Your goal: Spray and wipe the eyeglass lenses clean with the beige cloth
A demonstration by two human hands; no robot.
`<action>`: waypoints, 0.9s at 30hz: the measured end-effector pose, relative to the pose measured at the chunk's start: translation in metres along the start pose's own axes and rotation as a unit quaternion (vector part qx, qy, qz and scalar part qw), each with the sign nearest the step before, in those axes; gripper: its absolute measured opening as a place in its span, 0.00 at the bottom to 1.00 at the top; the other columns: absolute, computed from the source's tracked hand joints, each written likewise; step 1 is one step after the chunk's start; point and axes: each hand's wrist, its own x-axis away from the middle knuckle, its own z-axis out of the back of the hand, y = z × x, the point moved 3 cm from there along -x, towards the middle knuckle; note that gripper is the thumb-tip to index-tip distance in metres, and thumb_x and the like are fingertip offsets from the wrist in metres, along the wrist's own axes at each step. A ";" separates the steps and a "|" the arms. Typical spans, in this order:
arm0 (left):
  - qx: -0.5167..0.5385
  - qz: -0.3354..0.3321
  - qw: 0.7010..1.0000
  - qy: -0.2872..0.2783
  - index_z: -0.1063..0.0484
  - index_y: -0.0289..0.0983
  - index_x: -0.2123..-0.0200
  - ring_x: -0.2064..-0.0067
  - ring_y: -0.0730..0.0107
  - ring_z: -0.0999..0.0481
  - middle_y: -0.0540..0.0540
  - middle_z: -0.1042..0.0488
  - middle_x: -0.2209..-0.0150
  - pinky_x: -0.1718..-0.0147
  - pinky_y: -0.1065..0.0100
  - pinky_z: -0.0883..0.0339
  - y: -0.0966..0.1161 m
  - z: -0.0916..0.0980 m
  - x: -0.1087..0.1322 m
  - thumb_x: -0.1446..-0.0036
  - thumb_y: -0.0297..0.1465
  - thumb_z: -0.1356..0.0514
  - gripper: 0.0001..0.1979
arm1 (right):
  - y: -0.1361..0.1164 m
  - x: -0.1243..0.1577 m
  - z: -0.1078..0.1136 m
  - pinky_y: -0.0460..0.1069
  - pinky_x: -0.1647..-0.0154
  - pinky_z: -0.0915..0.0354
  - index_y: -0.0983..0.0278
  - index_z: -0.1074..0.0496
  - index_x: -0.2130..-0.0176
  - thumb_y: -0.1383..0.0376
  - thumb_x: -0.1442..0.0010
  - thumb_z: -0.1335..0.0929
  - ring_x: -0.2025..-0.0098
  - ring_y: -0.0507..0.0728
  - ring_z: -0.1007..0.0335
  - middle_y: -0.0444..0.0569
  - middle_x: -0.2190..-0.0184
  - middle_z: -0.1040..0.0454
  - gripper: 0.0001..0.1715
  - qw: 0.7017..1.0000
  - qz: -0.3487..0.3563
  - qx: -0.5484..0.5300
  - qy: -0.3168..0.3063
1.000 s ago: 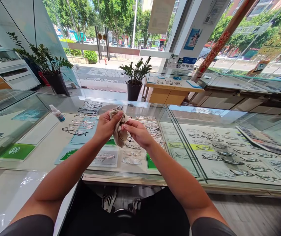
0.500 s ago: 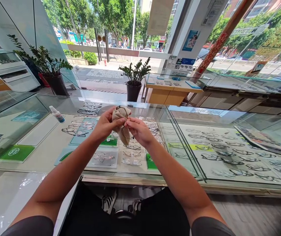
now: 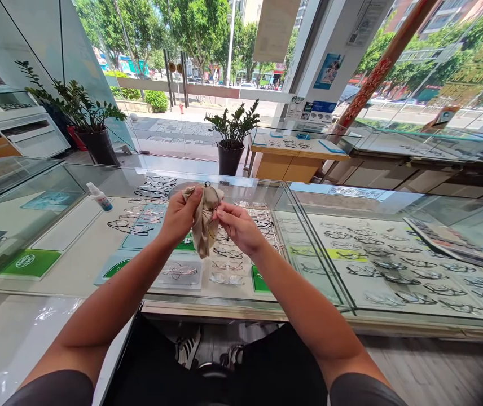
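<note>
Above the glass counter, my left hand (image 3: 181, 213) is closed on a beige cloth (image 3: 202, 228) that hangs down from the thumb and fingers. A pair of thin dark-rimmed eyeglasses (image 3: 213, 189) is held upright against the cloth. My right hand (image 3: 239, 225) pinches the eyeglasses near the middle of the frame, and a dark temple arm hangs below its fingers. The cloth hides part of the lenses.
Rows of eyeglasses (image 3: 227, 265) lie in the glass display counter (image 3: 169, 307) beneath my hands. A white spray bottle (image 3: 99, 197) stands on the left. At the right lies a magazine (image 3: 453, 237). Potted plants (image 3: 229, 155) stand beyond the counter.
My left hand's thumb has moved up and back from the eyeglasses, and the cloth now hangs more loosely. My right hand keeps its pinch on the frame.
</note>
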 end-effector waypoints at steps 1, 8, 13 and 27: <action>0.018 -0.005 1.000 0.007 0.19 0.37 0.64 0.68 0.69 0.23 0.47 0.21 0.68 0.67 0.69 0.29 0.000 0.002 -0.002 0.37 0.55 0.29 0.25 | -0.003 0.000 0.003 0.52 0.52 0.31 0.59 0.19 0.68 0.47 0.46 0.17 0.60 0.56 0.32 0.46 0.65 0.26 0.21 1.000 0.001 -0.005 0.008; 0.108 -0.028 0.989 0.099 0.21 0.40 0.64 0.71 0.75 0.27 0.51 0.26 0.70 0.73 0.72 0.31 0.012 0.013 -0.012 0.48 0.53 0.21 0.25 | -0.021 -0.004 0.024 0.54 0.41 0.29 0.58 0.23 0.68 0.50 0.43 0.19 0.43 0.60 0.28 0.51 0.46 0.24 0.19 0.996 0.061 -0.012 0.071; 0.100 -0.016 0.992 0.077 0.27 0.40 0.68 0.77 0.78 0.39 0.55 0.35 0.77 0.76 0.73 0.38 0.021 0.010 -0.010 0.49 0.42 0.20 0.20 | -0.021 -0.006 0.027 0.53 0.41 0.29 0.58 0.24 0.68 0.49 0.43 0.19 0.43 0.59 0.27 0.50 0.50 0.23 0.19 0.995 0.055 -0.028 0.072; 0.038 0.000 0.999 -0.005 0.25 0.39 0.65 0.75 0.78 0.35 0.52 0.30 0.72 0.74 0.74 0.34 0.015 0.009 -0.006 0.44 0.47 0.22 0.21 | -0.021 -0.004 0.023 0.52 0.45 0.29 0.59 0.21 0.69 0.52 0.40 0.21 0.48 0.58 0.27 0.48 0.57 0.25 0.16 0.998 0.047 -0.032 0.039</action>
